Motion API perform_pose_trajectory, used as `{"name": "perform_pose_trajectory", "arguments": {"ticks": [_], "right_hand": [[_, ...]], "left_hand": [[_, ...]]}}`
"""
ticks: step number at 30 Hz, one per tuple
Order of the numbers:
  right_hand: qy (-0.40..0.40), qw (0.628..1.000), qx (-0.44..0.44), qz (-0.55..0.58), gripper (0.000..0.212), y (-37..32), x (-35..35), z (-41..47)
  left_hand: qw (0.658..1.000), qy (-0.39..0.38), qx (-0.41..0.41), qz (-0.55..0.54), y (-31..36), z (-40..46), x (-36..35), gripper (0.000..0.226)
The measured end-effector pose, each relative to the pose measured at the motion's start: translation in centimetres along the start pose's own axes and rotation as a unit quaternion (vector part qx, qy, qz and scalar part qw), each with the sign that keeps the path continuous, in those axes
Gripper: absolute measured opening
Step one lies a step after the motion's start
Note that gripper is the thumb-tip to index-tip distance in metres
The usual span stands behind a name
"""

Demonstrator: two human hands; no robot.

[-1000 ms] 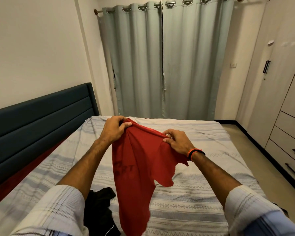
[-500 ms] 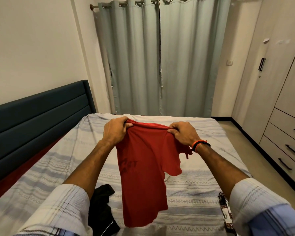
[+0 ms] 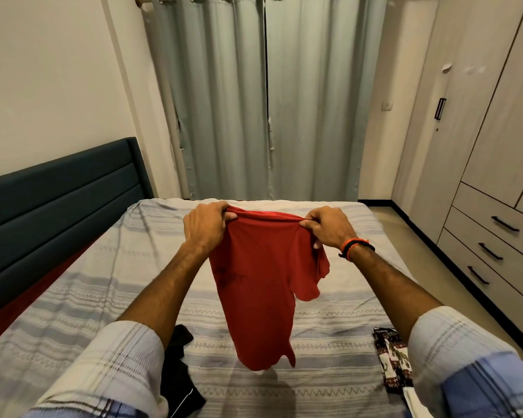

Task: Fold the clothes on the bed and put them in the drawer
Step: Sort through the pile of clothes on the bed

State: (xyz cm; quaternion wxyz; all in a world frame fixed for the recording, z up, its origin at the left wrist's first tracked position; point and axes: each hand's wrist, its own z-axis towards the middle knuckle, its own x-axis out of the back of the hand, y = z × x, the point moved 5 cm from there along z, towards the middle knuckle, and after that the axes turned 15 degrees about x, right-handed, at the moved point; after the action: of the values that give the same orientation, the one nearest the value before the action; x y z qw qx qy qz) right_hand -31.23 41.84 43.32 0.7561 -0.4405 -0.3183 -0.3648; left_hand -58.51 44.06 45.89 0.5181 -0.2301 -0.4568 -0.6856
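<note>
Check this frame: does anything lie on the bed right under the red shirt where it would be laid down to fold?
Nothing visible does. Both hands hold the red shirt above a bare striped patch of the bed. The black garment lies to its left, the patterned cloth to its right, both clear of that patch.

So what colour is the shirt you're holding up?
Red, plain to see in the head view: the shirt hangs from both hands above the striped bed.

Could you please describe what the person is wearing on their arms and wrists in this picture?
Both forearms are bare, with pale checked shirt sleeves rolled up near the elbows. The left sleeve shows dark plaid lines; the right sleeve has a blue panel. On the right wrist sits an orange and black band. Neither hand wears gloves.
</note>
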Motion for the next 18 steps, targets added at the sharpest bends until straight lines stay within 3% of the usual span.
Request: {"name": "perform_pose_trajectory", "arguments": {"ticks": [5,14,18], "right_hand": [[-0.028,0.989,-0.081,0.117,0.021,0.8,-1.2,-0.8],[0.022,0.989,-0.072,0.126,0.019,2.0,-1.1,-0.4],[0.039,0.985,-0.065,0.156,0.018,2.4,-0.6,0.3]], "left_hand": [[0.990,-0.110,0.046,-0.071,-0.6,0.3,-2.2,0.020],[0.979,-0.112,0.065,-0.159,-1.3,0.8,-2.9,0.022],[0.982,-0.103,0.046,-0.148,-1.2,1.8,-2.9,0.022]]}}
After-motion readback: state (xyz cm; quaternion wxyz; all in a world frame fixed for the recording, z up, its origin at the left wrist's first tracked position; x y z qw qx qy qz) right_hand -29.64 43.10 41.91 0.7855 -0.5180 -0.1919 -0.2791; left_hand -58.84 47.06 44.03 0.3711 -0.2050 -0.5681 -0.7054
